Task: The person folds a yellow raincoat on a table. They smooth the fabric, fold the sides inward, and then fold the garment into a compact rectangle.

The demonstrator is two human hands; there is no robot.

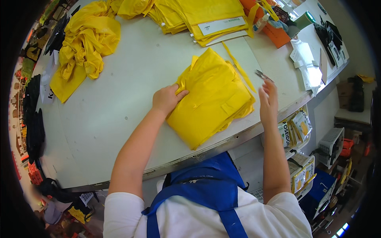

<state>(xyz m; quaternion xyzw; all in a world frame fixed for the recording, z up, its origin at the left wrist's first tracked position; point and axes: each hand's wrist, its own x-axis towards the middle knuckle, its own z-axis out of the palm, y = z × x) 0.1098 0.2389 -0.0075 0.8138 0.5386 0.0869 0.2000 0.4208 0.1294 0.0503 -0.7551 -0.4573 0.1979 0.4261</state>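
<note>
A folded yellow garment (214, 99) of smooth, shiny fabric lies on the white table in front of me. My left hand (168, 97) grips its left edge, the thumb on top and the other fingers partly hidden by the folds. To the right of the garment, my right hand (268, 97) is raised with its fingers apart. Its fingertips are right by a small pair of thread snips (263, 75); whether they touch cannot be made out. A narrow yellow strip (239, 66) lies along the garment's far right side.
A crumpled yellow heap (89, 39) lies at the far left. Flat yellow packets (216, 18) are stacked at the back, beside an orange box (272, 33) with a small bottle (260, 23). Clear plastic (306, 65) sits at right. Below the table edge, baskets (303, 170) hold packaged items.
</note>
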